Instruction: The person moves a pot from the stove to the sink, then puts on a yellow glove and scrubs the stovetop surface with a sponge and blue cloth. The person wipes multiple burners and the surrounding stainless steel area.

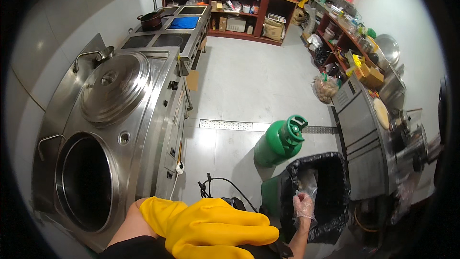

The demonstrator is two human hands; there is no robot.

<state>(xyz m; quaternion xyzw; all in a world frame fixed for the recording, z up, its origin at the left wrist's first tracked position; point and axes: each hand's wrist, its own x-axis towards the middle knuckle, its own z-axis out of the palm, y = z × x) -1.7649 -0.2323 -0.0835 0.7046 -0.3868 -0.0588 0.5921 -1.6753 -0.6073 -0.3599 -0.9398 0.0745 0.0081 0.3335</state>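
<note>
Close in front of me is my left hand [215, 226] in a yellow rubber glove, its fingers stretched to the right. The palm side is hidden, and nothing shows in its grasp. My right hand [303, 205], in a thin clear plastic glove, is over the bin opening. Its fingers are closed on a piece of clear plastic film [309, 183], which hangs against the inner left side. The green bin [270, 190] is lined with a black plastic bag [339, 219]; its dark inside hides any contents.
A green gas cylinder [275, 145] stands just beyond the bin. On the left runs a steel cooking range [138, 165] with a lidless round pot [112, 187] and a lidded one [115, 86]. A black cable [233, 185] crosses the floor. A steel cabinet [363, 129] is right.
</note>
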